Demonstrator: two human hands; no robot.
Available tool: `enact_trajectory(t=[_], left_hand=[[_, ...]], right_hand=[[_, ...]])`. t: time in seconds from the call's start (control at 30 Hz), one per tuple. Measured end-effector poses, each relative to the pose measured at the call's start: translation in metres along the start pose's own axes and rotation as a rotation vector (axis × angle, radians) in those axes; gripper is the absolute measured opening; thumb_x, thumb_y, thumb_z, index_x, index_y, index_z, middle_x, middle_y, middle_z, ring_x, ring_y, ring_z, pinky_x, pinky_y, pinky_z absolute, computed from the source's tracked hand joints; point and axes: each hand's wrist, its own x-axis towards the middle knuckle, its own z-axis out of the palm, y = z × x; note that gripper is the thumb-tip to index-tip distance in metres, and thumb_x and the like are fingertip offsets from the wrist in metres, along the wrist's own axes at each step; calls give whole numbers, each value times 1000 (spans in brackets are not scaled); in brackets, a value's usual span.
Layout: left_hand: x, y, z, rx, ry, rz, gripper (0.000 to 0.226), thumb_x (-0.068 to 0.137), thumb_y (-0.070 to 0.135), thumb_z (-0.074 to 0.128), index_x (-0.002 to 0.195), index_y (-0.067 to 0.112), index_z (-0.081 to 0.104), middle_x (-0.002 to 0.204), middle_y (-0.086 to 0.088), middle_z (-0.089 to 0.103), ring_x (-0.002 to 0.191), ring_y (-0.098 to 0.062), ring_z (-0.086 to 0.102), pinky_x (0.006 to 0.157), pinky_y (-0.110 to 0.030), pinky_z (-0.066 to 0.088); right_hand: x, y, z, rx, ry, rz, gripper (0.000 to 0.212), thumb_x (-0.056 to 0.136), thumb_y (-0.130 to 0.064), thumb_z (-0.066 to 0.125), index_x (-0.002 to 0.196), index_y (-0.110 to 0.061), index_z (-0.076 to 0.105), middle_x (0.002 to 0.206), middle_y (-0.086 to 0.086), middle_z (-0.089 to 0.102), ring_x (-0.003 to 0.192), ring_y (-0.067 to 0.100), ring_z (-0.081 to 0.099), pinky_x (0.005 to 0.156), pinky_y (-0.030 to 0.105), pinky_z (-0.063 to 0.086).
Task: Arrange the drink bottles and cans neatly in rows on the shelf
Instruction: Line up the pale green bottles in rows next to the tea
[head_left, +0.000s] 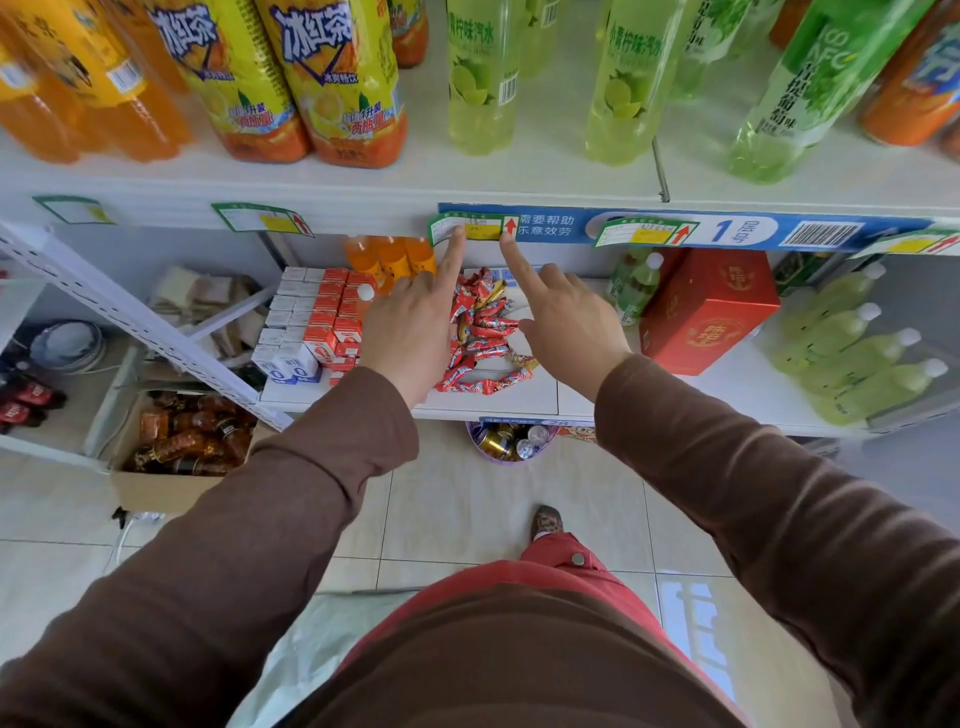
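Both my hands reach to the front edge of the upper shelf (332, 208). My left hand (410, 325) presses its straight index finger on the left end of a green price tag (472, 227). My right hand (569, 322) touches the tag's right end with its index finger, the other fingers curled and holding nothing. On the upper shelf stand iced-tea bottles (343, 78), orange drink bottles (78, 83) and pale green lime soda bottles (483, 78). A purple basket of cans (511, 441) sits on the floor under the lower shelf.
The lower shelf (717, 395) holds small cartons (311, 322), red snack packets (483, 332), a red box (706, 312) and green bottles lying on their sides (857, 358). A cardboard box of brown bottles (192, 441) stands on the floor at left. My foot (548, 522) is on the tiles.
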Motion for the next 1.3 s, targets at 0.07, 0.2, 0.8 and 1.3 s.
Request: enact_trajectory(t=[0.07,0.2,0.8,1.3], left_hand=[[0,0,-1,-21,-5,-6,108,85,10,70,160,23,-6,101,-7,65,84,-28,61,60,-41,53],[0,1,-5,-24,23,-15,105,86,8,69,160,22,-3,94,-6,64,76,-26,60,54,-40,50],[0,-11,-16,-131,14,-74,89,97,17,55,157,43,-6,82,-2,58,58,-20,51,43,-29,28],[10,-12,-39,-345,109,28,52,97,16,57,147,26,44,101,-1,65,88,-24,61,66,-37,47]], right_hand=[[0,0,0,-2,-2,3,99,93,-12,63,163,-32,-4,114,10,57,96,35,61,60,36,40],[-1,-1,0,-6,3,8,101,92,-12,64,163,-32,-6,113,10,58,95,34,61,59,35,40],[-6,0,2,-39,-38,45,106,90,-13,62,161,-34,-15,105,9,56,74,27,44,53,34,37],[-11,11,-45,218,149,16,46,99,-23,56,145,-26,53,111,3,66,91,33,67,67,39,53]])
